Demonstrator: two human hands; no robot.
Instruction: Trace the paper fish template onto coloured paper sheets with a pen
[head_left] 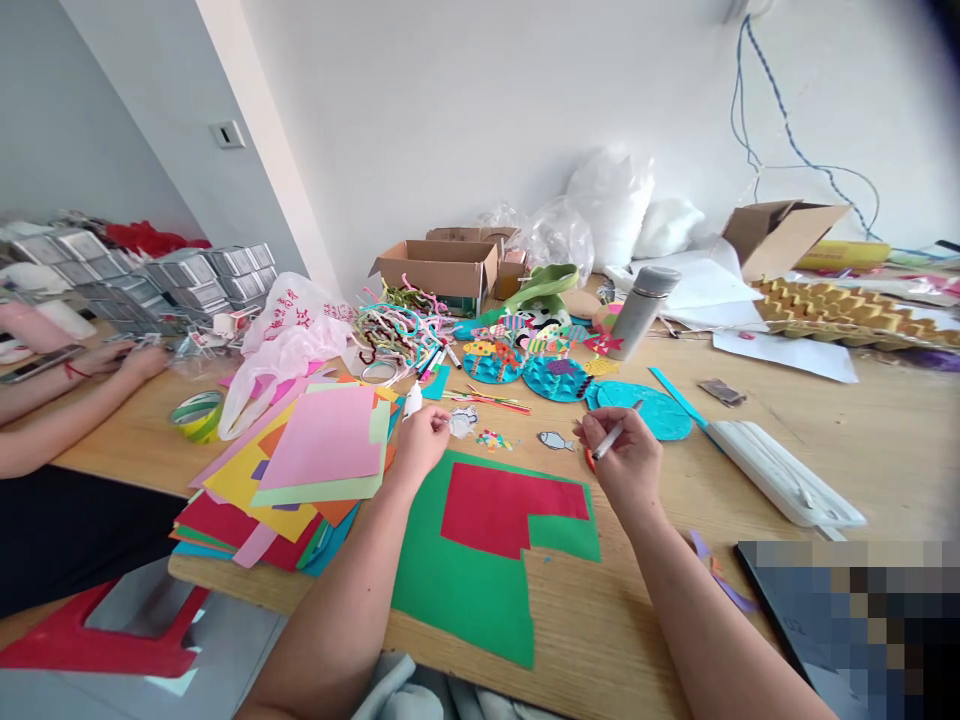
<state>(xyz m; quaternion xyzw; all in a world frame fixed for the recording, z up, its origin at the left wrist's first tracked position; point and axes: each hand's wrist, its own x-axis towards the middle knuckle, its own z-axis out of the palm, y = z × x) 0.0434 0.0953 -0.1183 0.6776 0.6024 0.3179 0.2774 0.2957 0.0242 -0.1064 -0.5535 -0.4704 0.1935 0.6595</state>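
My right hand [626, 455] is closed around a slim white-and-grey pen [609, 441], its tip pointing down to the left. A bit of red-orange [590, 460] shows beneath that hand; its kind is hidden. My left hand [421, 445] is pinched closed beside a whitish paper cutout [463, 421]; whether it grips the cutout is unclear. A white bottle [412, 400] rises just behind my left fingers. Between the hands lie a small grey paper fish [556, 440] and a scatter of coloured paper bits [495, 440]. Nearer me, a red sheet [487, 505] overlaps a green sheet [465, 590].
Coloured paper [322, 440] is piled at left, beside green-yellow tape [196, 415]. Decorated paper fish [506, 355] stand on blue discs [559, 378] behind. A grey flask [645, 312], white power strip [784, 475] and dark pixelated device [847, 630] are right. Another person's hands [135, 360] work far left.
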